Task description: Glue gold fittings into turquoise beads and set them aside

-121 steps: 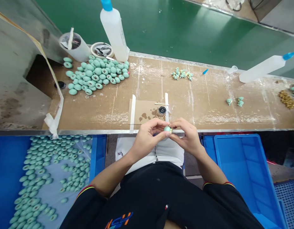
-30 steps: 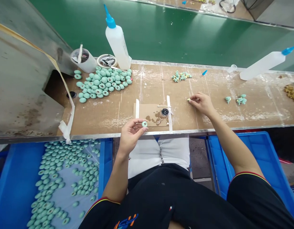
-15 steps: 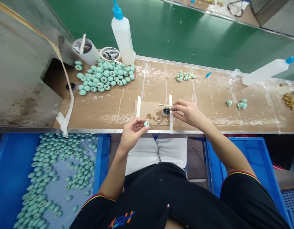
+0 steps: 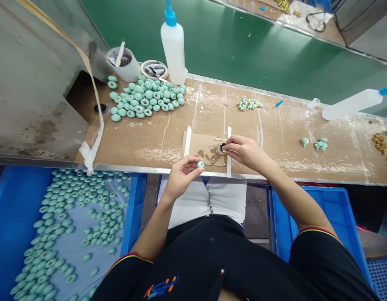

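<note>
Egg (image 4: pixel 200 164) in our left hand (image 4: pixel 180 177), small piece (image 4: pixel 224 150) in our right hand (image 4: pixel 244 151)

We pinch the pale green egg between the thumb and fingers of the left hand, at the near edge of the surface (image 4: pixel 143 146), its opening in view. Our right hand has thumb and fingers pressed together on the small piece, which the fingertips mostly hide, right at a small pot (image 4: pixel 221 147) with a black top. Whether the piece touches the pot, we cannot tell.

The pot stands on a stained cardboard sheet (image 4: pixel 196 142) by the near edge, with white tape strips (image 4: pixel 188 141) along its two sides. A thin stick (image 4: pixel 220 139) lies just behind the pot.

Toward the far left corner we have a heap of green eggs (image 4: pixel 143 100), with an upright blue-capped bottle (image 4: pixel 173 50), a tape roll (image 4: pixel 144 68) and a white cup (image 4: pixel 130 71) behind it. Small green and yellow figures (image 4: pixel 249 103) cluster near the far edge, left of a blue cap (image 4: pixel 279 103). A second bottle (image 4: pixel 353 104) lies slanted farther right along that edge. Below the near edge, more eggs fill much of a blue crate (image 4: pixel 8 209) on our left; another crate (image 4: pixel 319 213) sits on our right.
</note>
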The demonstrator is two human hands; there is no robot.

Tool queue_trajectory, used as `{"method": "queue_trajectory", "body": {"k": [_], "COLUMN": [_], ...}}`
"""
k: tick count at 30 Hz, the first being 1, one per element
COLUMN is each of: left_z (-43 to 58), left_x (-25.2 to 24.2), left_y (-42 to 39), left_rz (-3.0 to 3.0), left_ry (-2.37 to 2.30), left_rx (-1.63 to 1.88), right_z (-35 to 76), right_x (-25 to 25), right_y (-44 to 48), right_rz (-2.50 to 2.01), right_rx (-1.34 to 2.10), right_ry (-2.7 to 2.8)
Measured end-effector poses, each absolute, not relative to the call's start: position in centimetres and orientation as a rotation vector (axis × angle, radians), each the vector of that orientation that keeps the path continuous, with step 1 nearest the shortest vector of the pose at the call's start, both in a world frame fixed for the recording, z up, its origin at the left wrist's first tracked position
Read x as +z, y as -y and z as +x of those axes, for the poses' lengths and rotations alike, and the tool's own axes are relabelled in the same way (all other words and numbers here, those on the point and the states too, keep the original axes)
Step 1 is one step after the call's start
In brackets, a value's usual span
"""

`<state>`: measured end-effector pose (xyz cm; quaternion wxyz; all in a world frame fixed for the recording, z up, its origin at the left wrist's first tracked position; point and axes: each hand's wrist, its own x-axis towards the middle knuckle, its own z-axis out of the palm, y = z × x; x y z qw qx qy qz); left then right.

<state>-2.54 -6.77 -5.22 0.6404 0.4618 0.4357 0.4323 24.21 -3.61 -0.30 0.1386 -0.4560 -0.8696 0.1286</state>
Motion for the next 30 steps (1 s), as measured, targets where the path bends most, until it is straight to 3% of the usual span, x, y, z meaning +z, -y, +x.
{"method": "queue_trajectory", "body": {"k": [12,20,30], "left_z": [-1.2,0.4,1.9], "left_x": [-5.4,-4.8,-4.0], "left_y": [7.2,7.0,7.8], "left_rz": [1.006,1.012,1.050], "left_ry": [-0.912,-0.861,-0.751], "left_rx": [0.947,0.969,1.079], "right_z": [23.9,21.2,18.5], "right_x": [1.6,-0.1,0.1], "right_y": [5.2,8.8,12.2], "right_rz": [-1.429,-1.402,-1.302], "right_rx": [0.431,0.805,0.900], "right_ry": [2.023,1.472,1.407]}}
